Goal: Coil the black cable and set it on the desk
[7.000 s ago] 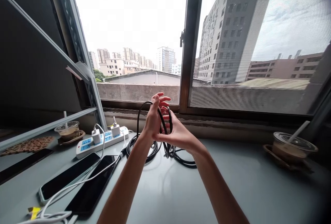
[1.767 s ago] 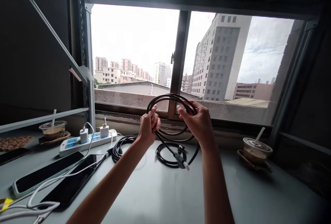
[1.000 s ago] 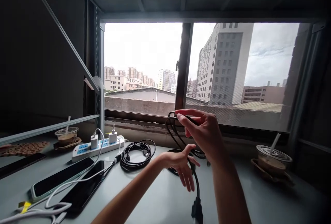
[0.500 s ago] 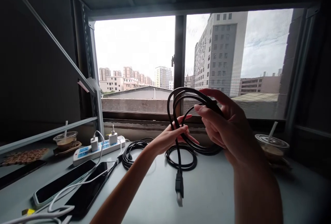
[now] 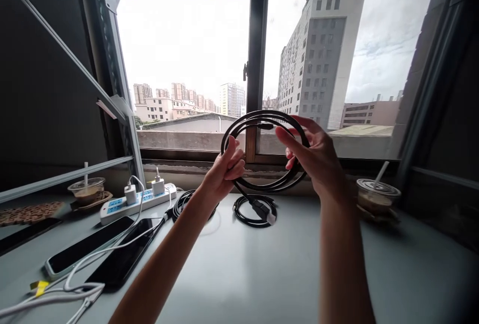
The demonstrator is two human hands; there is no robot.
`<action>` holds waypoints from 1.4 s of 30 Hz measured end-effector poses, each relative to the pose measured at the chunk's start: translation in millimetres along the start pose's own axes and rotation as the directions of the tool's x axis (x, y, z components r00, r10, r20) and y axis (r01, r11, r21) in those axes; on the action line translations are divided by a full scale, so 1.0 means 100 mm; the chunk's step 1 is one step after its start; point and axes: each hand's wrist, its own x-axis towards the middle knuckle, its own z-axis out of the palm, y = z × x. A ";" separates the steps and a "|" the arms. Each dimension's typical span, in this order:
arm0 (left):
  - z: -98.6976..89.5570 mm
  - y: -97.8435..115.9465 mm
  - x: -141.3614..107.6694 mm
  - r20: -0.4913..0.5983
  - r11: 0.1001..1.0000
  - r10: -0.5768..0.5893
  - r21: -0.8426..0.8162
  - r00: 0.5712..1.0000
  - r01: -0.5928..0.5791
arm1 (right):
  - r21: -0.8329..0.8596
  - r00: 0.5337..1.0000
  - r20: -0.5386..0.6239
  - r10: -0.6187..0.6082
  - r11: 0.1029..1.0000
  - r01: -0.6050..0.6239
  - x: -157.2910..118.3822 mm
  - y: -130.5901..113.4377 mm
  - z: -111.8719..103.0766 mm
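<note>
A black cable [image 5: 275, 183] is wound in a round coil and held up in front of the window. My left hand [image 5: 227, 167] is closed round the coil's left side. On the right side my right hand [image 5: 312, 149] grips the loops between thumb and fingers. One end with a black plug [image 5: 263, 210] hangs below the coil, its tip pale. Another end [image 5: 265, 126] shows inside the top of the loops. Behind and below, a smaller black cable coil [image 5: 245, 218] lies on the table, and a further black coil [image 5: 182, 203] is partly behind my left forearm.
A power strip [image 5: 140, 203] with white chargers stands at the left. Two phones [image 5: 90, 244] [image 5: 125, 259] and white cables [image 5: 80, 291] lie before it. Lidded drink cups stand left [image 5: 88, 192] and right [image 5: 377, 195]. A metal frame post [image 5: 125, 89] rises at the left.
My left hand has closed on the coil, and the loops are spread into a rounder ring. The hanging plug has swung to the right and up. The view has tilted slightly.
</note>
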 end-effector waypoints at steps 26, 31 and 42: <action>-0.09 -0.05 0.04 0.151 0.872 0.117 0.457 0.982 -0.174 | -0.143 0.965 0.138 -0.223 0.960 0.243 0.06 0.19 -0.04; 0.05 0.04 -0.02 -0.064 0.837 0.372 0.454 0.926 -0.305 | -0.410 0.970 0.177 -0.166 0.884 0.226 0.02 0.16 -0.18; 0.07 0.26 -0.14 0.069 0.847 0.091 0.520 0.993 -0.114 | -0.335 0.948 0.165 -0.274 0.888 0.315 0.00 0.03 0.04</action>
